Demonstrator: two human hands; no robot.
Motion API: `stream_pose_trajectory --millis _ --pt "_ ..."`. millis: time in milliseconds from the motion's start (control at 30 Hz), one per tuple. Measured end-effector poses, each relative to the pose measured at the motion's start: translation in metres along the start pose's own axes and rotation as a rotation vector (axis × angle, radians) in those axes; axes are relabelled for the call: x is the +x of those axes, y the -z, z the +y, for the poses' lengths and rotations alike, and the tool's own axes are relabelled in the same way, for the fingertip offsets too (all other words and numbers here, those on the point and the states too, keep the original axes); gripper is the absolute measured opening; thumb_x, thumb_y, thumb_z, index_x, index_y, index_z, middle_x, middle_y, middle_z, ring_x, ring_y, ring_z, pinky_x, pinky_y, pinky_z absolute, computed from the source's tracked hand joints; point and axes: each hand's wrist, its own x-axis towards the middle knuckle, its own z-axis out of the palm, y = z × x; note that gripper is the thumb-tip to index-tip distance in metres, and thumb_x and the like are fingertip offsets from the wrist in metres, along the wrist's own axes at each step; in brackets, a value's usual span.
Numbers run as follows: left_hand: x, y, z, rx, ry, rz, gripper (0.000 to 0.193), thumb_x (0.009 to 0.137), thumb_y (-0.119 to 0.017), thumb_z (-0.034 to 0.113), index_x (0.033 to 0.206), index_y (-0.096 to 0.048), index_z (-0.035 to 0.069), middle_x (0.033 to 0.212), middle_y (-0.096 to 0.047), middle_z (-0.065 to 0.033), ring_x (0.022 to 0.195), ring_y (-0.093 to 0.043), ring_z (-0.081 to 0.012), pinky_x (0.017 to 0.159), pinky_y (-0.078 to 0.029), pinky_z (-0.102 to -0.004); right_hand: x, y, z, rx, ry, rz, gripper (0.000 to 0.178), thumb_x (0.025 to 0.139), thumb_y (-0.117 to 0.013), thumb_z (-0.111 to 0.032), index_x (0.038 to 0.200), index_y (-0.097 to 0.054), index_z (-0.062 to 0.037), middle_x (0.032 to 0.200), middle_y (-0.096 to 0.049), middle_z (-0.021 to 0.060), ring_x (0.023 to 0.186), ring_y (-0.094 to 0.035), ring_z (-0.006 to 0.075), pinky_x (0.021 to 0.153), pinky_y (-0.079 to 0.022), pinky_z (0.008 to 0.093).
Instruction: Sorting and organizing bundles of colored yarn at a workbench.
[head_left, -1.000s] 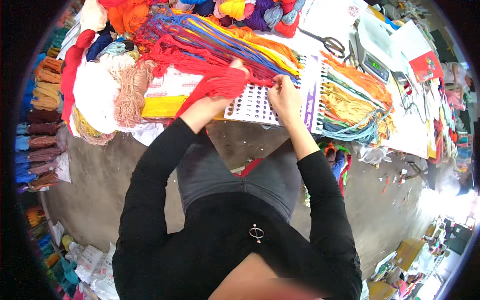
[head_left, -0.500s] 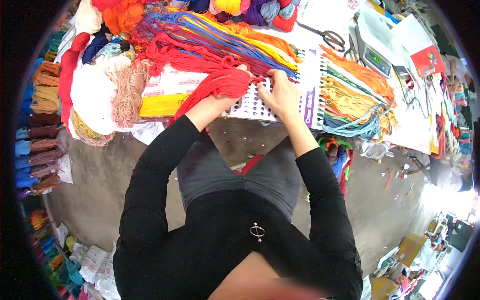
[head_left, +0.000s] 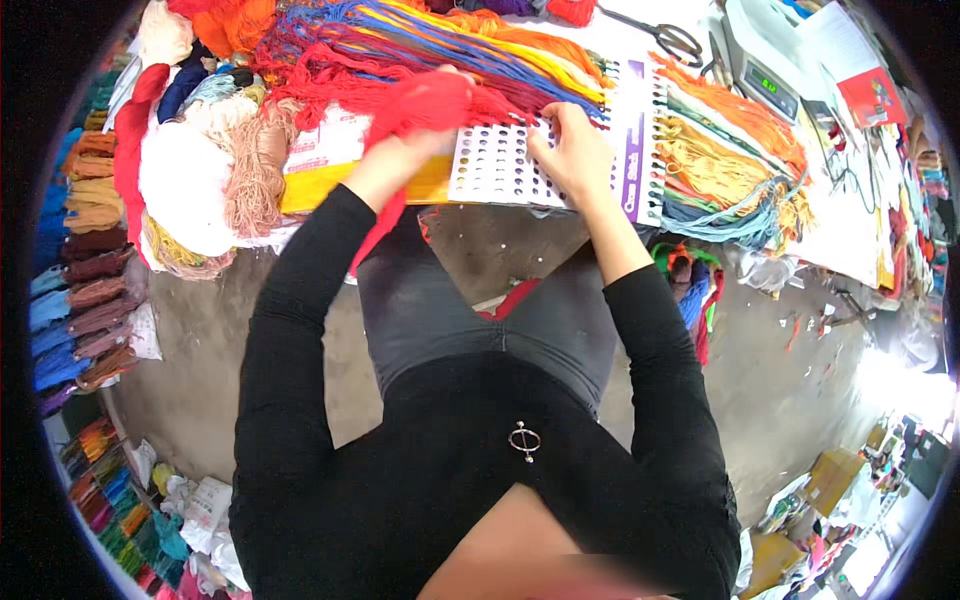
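Observation:
A hank of red thread (head_left: 425, 103) is gripped in my left hand (head_left: 410, 150), smeared by motion, with its tail hanging past the table's front edge. My right hand (head_left: 578, 155) rests over a white card with rows of punched holes (head_left: 490, 165), thumb and forefinger apart. No thread shows between them. Red, dark red, blue, yellow and orange threads (head_left: 480, 60) are fastened along the card's far holes and stretch away to the left. A purple strip (head_left: 632, 165) marks the card's right part.
Skeins in white (head_left: 185, 175) and tan (head_left: 260, 170) are heaped at the left. Right of the card lies a second card's fan of orange, gold and teal threads (head_left: 725, 150). Black-handled scissors (head_left: 678, 45) and a white digital scale (head_left: 765, 75) sit farther back.
My left hand has pulled back leftward with the red hank, away from the right hand and the holes. The right hand stays at the card. The whole view has shifted slightly.

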Motion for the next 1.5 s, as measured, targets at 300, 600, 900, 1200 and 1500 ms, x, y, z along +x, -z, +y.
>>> stream_pose_trajectory --millis 300,600,900,1200,1500 --pt "-0.069 -0.13 -0.182 -0.259 0.474 0.351 0.009 0.064 -0.066 0.029 0.063 -0.065 0.02 0.06 -0.061 -0.0055 0.055 -0.059 -0.0181 0.047 -0.044 -0.037 0.001 0.004 -0.016 0.121 -0.054 -0.078 0.034 0.072 -0.063 -0.028 0.094 -0.058 -0.0025 0.091 -0.059 0.0135 0.086 -0.059 0.0273 0.077 -0.046 0.036" --pt "0.015 0.058 -0.109 -1.45 0.481 0.126 0.029 0.087 -0.053 0.021 0.109 -0.058 0.002 0.096 -0.06 -0.0178 0.094 -0.058 -0.0314 0.08 -0.046 -0.0361 0.0 0.002 -0.003 0.083 -0.048 -0.046 0.032 0.072 -0.063 -0.027 0.094 -0.059 -0.0036 0.087 -0.058 0.0122 0.081 -0.059 0.026 0.075 -0.046 0.0353" --pt "0.006 0.041 -0.034 -1.582 0.452 0.136 0.017 0.083 -0.051 0.014 0.095 -0.059 0.005 0.082 -0.056 -0.0158 0.081 -0.058 -0.0288 0.069 -0.047 -0.0365 -0.001 -0.004 -0.006 0.078 0.031 0.002 0.032 0.073 -0.066 -0.027 0.094 -0.058 -0.0048 0.078 -0.056 0.0083 0.071 -0.057 0.0203 0.067 -0.046 0.0311" --pt "-0.018 -0.022 -0.062 -1.347 0.817 0.281 0.017 0.089 -0.048 0.015 0.097 -0.058 0.005 0.086 -0.058 -0.0153 0.083 -0.058 -0.0288 0.071 -0.047 -0.0331 -0.001 0.0 -0.005 0.071 0.031 -0.029 0.031 0.073 -0.065 -0.028 0.093 -0.059 -0.0052 0.081 -0.056 0.0102 0.074 -0.058 0.0229 0.069 -0.046 0.0333" --pt "-0.03 -0.011 -0.046 -2.482 1.164 -0.291 0.05 0.096 -0.033 0.041 0.124 -0.05 0.004 0.126 -0.051 -0.0083 0.121 -0.041 -0.0172 0.104 -0.028 -0.0304 -0.001 0.004 -0.009 0.056 0.012 -0.074 0.03 0.074 -0.065 -0.03 0.092 -0.059 -0.0071 0.085 -0.057 0.0115 0.079 -0.059 0.0266 0.073 -0.047 0.0364"
